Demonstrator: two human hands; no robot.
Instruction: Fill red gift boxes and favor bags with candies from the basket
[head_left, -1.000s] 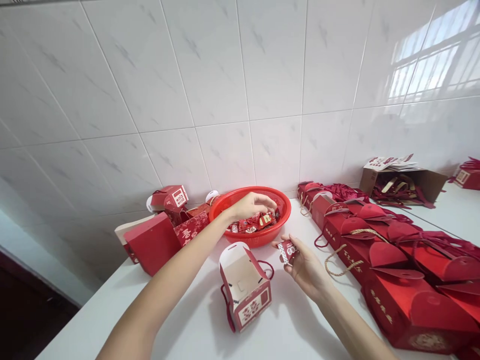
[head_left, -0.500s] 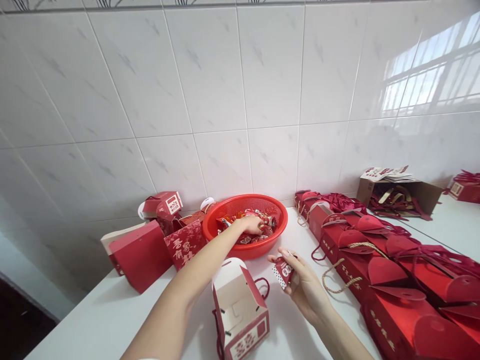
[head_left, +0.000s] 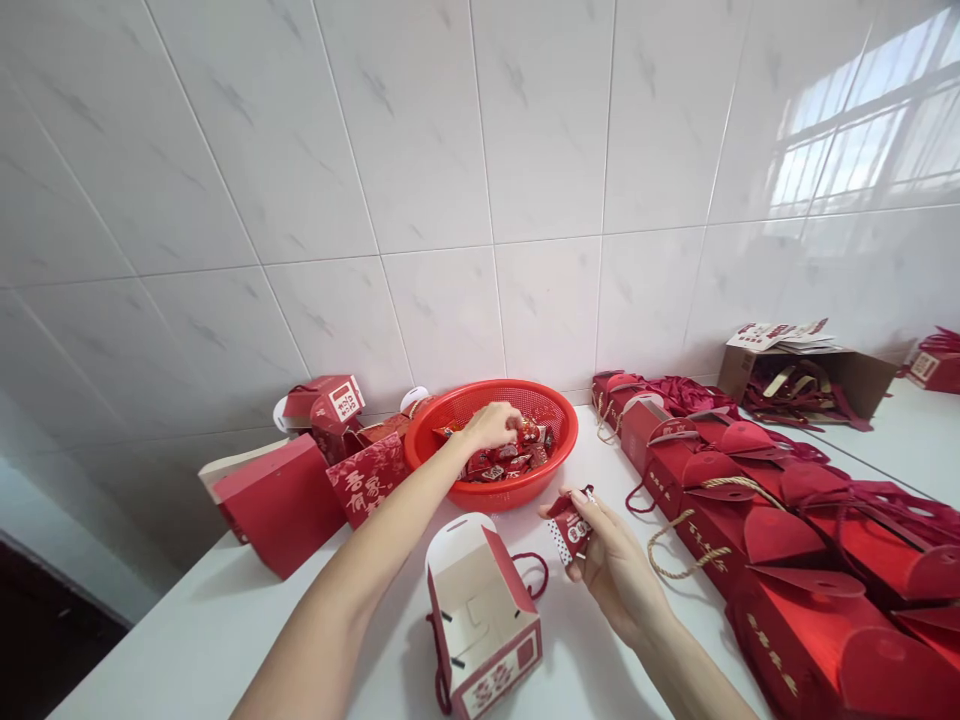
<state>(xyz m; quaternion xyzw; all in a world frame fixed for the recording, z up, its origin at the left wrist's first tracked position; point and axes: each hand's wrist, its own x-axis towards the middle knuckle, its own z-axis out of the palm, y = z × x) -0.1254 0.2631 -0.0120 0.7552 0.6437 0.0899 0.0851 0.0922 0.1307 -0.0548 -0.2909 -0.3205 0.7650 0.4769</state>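
My left hand (head_left: 493, 426) reaches into the red plastic basket (head_left: 442, 470), its fingers curled down over the wrapped candies (head_left: 510, 462). What its fingertips hold, if anything, is hidden. Over the table to the right, my right hand (head_left: 611, 570) is closed on red candy packets (head_left: 571, 530) with white lettering and a dotted edge. Between my forearms stands an open red and white gift box (head_left: 484, 620), its top flaps up and its inside bare. A dark red cord handle (head_left: 536, 572) loops out on its right side.
Rows of closed red gift boxes (head_left: 705, 510) with rope handles line the right side. Behind them sits a cardboard carton (head_left: 862, 380) of ribbons. Several red boxes and a bag (head_left: 281, 505) stand left of the basket. A white tiled wall (head_left: 435, 310) backs the white table (head_left: 262, 620).
My left hand has shifted slightly left and up within the basket, its fingers now more curled. My right hand still holds the packets, turned a little. The view has tilted slightly.
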